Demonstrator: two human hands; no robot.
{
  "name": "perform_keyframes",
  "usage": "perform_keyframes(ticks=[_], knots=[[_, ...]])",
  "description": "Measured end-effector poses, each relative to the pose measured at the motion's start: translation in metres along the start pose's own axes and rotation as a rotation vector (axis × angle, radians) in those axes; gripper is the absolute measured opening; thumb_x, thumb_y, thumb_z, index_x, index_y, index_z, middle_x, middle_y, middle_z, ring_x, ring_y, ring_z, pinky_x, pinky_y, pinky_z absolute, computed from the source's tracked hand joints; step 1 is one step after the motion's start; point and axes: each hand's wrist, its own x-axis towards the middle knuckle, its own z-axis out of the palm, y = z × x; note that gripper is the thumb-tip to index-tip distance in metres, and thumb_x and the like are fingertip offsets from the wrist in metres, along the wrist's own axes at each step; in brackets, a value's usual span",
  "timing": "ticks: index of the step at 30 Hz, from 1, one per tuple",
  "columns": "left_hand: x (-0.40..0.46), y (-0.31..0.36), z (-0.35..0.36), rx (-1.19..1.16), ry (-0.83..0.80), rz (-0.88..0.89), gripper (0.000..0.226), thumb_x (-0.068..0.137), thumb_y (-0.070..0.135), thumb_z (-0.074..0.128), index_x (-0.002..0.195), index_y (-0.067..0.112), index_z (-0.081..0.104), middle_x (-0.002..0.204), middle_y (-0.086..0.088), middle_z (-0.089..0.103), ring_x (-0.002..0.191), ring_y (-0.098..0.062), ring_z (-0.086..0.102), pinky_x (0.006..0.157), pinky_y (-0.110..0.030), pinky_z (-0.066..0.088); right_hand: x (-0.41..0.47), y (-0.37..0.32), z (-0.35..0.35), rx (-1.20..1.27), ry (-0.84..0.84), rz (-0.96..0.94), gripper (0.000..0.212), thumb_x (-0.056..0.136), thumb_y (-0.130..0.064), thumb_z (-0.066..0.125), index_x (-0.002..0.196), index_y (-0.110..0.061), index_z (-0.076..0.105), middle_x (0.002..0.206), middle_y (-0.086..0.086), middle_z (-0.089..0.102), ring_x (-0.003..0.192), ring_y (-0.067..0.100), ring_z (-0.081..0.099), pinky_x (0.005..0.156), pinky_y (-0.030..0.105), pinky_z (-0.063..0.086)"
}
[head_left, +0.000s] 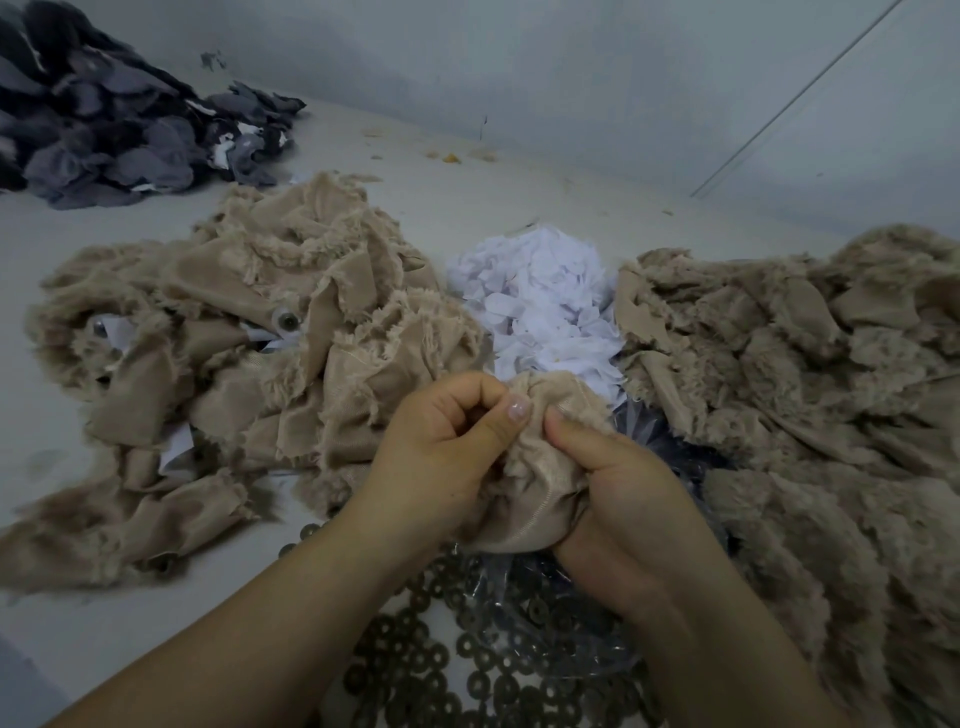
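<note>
A small beige plush fabric piece (530, 499), turned inside out with its woven backing showing, sits bunched between both hands at the lower centre. My left hand (447, 452) grips its left side with curled fingers, thumb pressed on the top. My right hand (623, 499) clutches its right side, thumb pinching the upper fold. Under the hands lies a clear plastic bag (550, 634) of dark ring-shaped washers (415, 670), with several spilled loose on the table.
A heap of beige plush pieces (249, 353), one with a plastic eye (287, 321), lies to the left. Another beige heap (810, 374) fills the right. White fabric scraps (545, 306) sit behind the hands. Dark grey scraps (104, 119) are piled far left by the wall.
</note>
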Motion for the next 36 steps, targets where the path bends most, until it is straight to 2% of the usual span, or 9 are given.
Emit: perform_keyframes(ticks=[3, 5, 7, 10, 15, 20, 25, 29, 36], knots=[[0.003, -0.004, -0.002, -0.001, 0.018, -0.015, 0.023, 0.082, 0.030, 0.068, 0.074, 0.008, 0.066, 0.073, -0.013, 0.064, 0.070, -0.024, 0.058, 0.070, -0.037, 0.051, -0.001, -0.010, -0.009, -0.276, 0.044, -0.073, 0.030, 0.098, -0.024, 0.056, 0.112, 0.000, 0.069, 0.104, 0.021, 0.074, 0.100, 0.036, 0.072, 0.098, 0.052, 0.053], [0.004, -0.007, -0.002, 0.019, 0.026, -0.007, 0.023, 0.083, 0.028, 0.067, 0.072, 0.008, 0.064, 0.068, -0.008, 0.059, 0.066, -0.018, 0.052, 0.066, -0.032, 0.047, -0.003, -0.022, -0.016, -0.772, 0.152, -0.240, 0.034, 0.095, -0.040, 0.060, 0.086, -0.010, 0.071, 0.082, 0.004, 0.075, 0.078, 0.028, 0.072, 0.078, 0.037, 0.059], [0.006, -0.009, 0.001, 0.050, 0.025, 0.008, 0.023, 0.086, 0.028, 0.069, 0.069, 0.013, 0.064, 0.061, 0.003, 0.054, 0.059, -0.007, 0.047, 0.058, -0.020, 0.043, -0.001, -0.036, -0.030, -1.294, 0.401, -0.422, 0.047, 0.091, -0.049, 0.058, 0.062, -0.013, 0.057, 0.054, -0.008, 0.058, 0.056, 0.015, 0.054, 0.053, 0.029, 0.040], [0.006, -0.013, 0.004, 0.047, 0.023, -0.003, 0.022, 0.084, 0.028, 0.065, 0.068, 0.014, 0.065, 0.059, 0.005, 0.053, 0.057, -0.005, 0.047, 0.055, -0.017, 0.043, 0.007, -0.056, -0.054, -1.686, 0.654, -0.397, 0.031, 0.097, -0.034, 0.054, 0.074, -0.015, 0.063, 0.074, 0.004, 0.064, 0.073, 0.026, 0.057, 0.060, 0.030, 0.033], [0.006, -0.018, 0.008, 0.036, 0.025, -0.028, 0.021, 0.081, 0.032, 0.065, 0.068, 0.016, 0.066, 0.059, 0.002, 0.053, 0.056, -0.007, 0.046, 0.053, -0.017, 0.043, 0.022, -0.057, -0.082, -1.834, 0.585, -0.138, 0.036, 0.096, -0.020, 0.057, 0.060, -0.020, 0.048, 0.063, -0.002, 0.047, 0.076, 0.025, 0.052, 0.071, 0.027, 0.040], [0.008, -0.019, 0.008, 0.017, 0.020, -0.027, 0.019, 0.081, 0.033, 0.065, 0.068, 0.019, 0.067, 0.060, 0.000, 0.054, 0.058, -0.010, 0.047, 0.055, -0.018, 0.044, 0.052, -0.041, -0.110, -1.859, 0.583, -0.143, 0.012, 0.089, -0.019, 0.062, 0.099, -0.020, 0.069, 0.103, 0.007, 0.068, 0.103, 0.029, 0.063, 0.080, 0.025, 0.042], [0.005, -0.018, 0.008, 0.026, 0.028, -0.038, 0.020, 0.081, 0.034, 0.066, 0.068, 0.018, 0.067, 0.064, -0.008, 0.050, 0.062, -0.019, 0.043, 0.057, -0.024, 0.042, 0.078, -0.030, -0.130, -1.944, 0.612, -0.203, 0.006, 0.083, -0.026, 0.061, 0.078, -0.028, 0.058, 0.085, 0.000, 0.065, 0.079, 0.022, 0.057, 0.074, 0.029, 0.050], [0.004, -0.016, 0.008, 0.025, 0.028, -0.048, 0.020, 0.081, 0.033, 0.066, 0.069, 0.017, 0.067, 0.066, -0.009, 0.049, 0.064, -0.020, 0.042, 0.058, -0.024, 0.042, 0.079, -0.032, -0.132, -1.975, 0.643, -0.258, 0.017, 0.083, -0.023, 0.063, 0.069, -0.029, 0.054, 0.062, -0.011, 0.039, 0.070, 0.018, 0.047, 0.066, 0.026, 0.036], [0.003, -0.016, 0.008, 0.017, 0.021, -0.052, 0.020, 0.085, 0.027, 0.065, 0.068, 0.017, 0.066, 0.066, -0.008, 0.051, 0.063, -0.018, 0.044, 0.058, -0.022, 0.042, 0.080, -0.029, -0.132, -1.992, 0.622, -0.348, 0.008, 0.090, -0.020, 0.054, 0.090, -0.023, 0.061, 0.076, -0.004, 0.042, 0.073, 0.019, 0.041, 0.066, 0.027, 0.033]])
